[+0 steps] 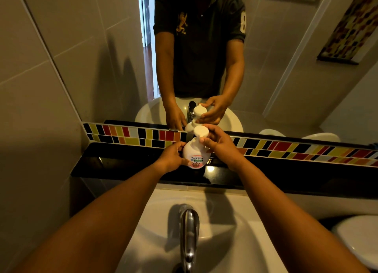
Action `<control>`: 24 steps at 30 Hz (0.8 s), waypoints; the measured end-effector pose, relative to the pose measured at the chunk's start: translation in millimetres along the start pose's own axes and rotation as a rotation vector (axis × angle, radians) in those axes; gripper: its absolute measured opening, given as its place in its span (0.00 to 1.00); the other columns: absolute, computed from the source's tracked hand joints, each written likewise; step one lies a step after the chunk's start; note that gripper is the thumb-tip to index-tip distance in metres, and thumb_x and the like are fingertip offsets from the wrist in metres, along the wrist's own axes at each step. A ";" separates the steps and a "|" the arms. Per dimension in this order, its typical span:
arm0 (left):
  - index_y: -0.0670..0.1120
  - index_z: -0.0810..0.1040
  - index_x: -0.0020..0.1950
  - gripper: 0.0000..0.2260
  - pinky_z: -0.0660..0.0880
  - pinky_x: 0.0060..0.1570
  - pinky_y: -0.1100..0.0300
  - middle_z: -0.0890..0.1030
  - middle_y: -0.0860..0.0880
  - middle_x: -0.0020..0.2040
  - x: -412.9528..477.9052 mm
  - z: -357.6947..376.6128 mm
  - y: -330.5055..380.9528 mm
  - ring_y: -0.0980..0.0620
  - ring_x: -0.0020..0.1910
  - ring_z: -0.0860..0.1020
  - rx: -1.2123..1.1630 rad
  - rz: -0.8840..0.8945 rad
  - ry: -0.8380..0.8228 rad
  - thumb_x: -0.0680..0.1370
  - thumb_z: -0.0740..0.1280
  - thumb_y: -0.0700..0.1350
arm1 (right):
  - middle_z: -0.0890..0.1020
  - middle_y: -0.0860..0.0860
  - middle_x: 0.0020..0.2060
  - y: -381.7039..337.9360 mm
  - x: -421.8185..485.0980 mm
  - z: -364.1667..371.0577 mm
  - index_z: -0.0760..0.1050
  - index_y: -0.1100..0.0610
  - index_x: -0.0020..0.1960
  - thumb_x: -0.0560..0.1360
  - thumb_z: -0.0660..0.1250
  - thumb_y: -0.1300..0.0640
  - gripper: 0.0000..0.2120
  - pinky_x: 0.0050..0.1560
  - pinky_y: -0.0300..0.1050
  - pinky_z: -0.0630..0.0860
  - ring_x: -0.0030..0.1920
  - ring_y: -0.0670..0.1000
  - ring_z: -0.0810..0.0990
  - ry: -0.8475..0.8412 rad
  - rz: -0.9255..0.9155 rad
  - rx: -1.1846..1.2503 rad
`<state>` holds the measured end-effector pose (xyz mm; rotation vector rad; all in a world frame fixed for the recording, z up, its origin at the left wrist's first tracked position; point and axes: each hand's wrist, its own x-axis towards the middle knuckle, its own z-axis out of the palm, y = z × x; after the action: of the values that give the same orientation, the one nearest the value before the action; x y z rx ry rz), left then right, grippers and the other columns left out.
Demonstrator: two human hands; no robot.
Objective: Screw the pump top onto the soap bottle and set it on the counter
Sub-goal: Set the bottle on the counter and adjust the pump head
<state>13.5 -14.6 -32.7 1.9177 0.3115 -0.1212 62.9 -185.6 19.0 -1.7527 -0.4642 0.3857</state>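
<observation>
A round white soap bottle point(196, 154) with a pink and green label stands upright on the black counter ledge point(114, 162) behind the sink. Its white pump top point(201, 131) sits on the bottle's neck. My left hand point(171, 158) wraps the bottle's left side. From the right, my right hand point(220, 145) grips the pump's neck just under the flat head, thumb in front. Whether the bottle's base touches the ledge is hard to tell; it looks to rest there.
A white basin point(231, 232) with a chrome faucet point(189, 234) lies below the ledge. A strip of coloured tiles point(286, 148) and a mirror point(102, 68) rise behind it. A second white basin point(360, 238) shows at the right edge.
</observation>
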 end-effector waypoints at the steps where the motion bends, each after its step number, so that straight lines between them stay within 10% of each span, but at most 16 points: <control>1: 0.42 0.72 0.65 0.29 0.76 0.61 0.46 0.78 0.41 0.63 0.1 0.1 -0.1 0.43 0.62 0.76 -0.004 -0.003 -0.001 0.67 0.76 0.33 | 0.76 0.56 0.65 0.4 0.2 0.3 0.68 0.55 0.69 0.76 0.68 0.59 0.23 0.55 0.47 0.79 0.64 0.56 0.76 0.004 -0.001 0.001; 24: 0.44 0.68 0.70 0.33 0.75 0.63 0.44 0.75 0.43 0.67 -6.1 -0.1 1.9 0.42 0.66 0.74 -0.066 0.024 -0.008 0.68 0.75 0.32 | 0.77 0.53 0.67 18.3 -11.7 -9.0 0.67 0.50 0.72 0.73 0.72 0.61 0.30 0.63 0.53 0.77 0.66 0.52 0.76 0.080 0.043 0.129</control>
<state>8.2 -16.1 -29.5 1.8548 0.2837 -0.1022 59.1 -202.7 3.4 -1.6488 -0.3375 0.3664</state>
